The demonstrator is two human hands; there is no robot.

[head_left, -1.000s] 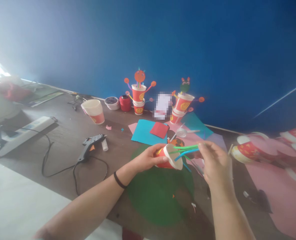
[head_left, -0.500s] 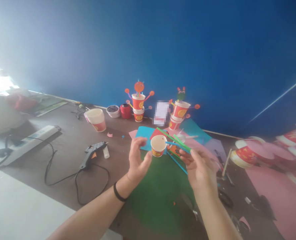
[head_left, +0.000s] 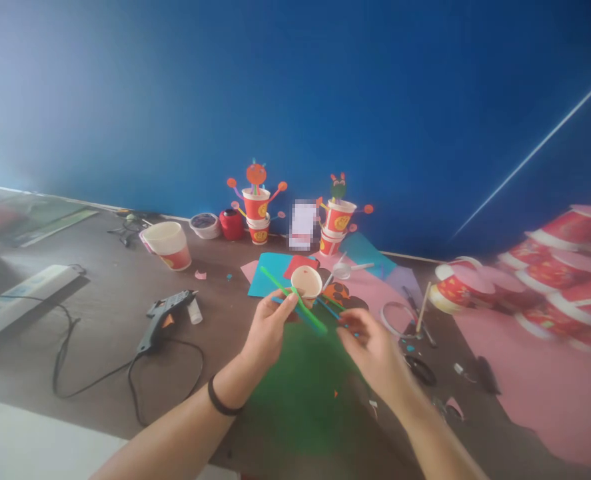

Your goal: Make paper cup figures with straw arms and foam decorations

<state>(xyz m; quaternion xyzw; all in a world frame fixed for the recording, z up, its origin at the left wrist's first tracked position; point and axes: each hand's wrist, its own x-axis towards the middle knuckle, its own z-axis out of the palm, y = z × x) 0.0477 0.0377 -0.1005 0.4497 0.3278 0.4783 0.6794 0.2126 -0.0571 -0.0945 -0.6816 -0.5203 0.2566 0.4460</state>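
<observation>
Between thumb and fingers, my left hand [head_left: 271, 328] pinches a green pipe cleaner [head_left: 309, 318] together with a blue one. They slant in front of a small paper cup [head_left: 306, 283] with its open top facing up. My right hand [head_left: 370, 343] is to the right, apart from those pieces, with fingers curled near a blue strip [head_left: 329, 308] on the table; whether it touches anything is unclear. Below the hands lies a green sheet [head_left: 300, 393]. Behind the cup are a blue sheet [head_left: 268, 270] and a red piece [head_left: 300, 265].
A glue gun [head_left: 162, 320] with its looping cord and a power strip [head_left: 30, 300] are at left. Two cup figures [head_left: 256, 203] [head_left: 339, 220] stand by the wall. Decorated cups [head_left: 565, 273] and scissors [head_left: 420, 369] are at right.
The green and blue pipe cleaners have passed from my right hand to my left, which was open before. My right hand has moved lower and leftward. The camera view has turned right.
</observation>
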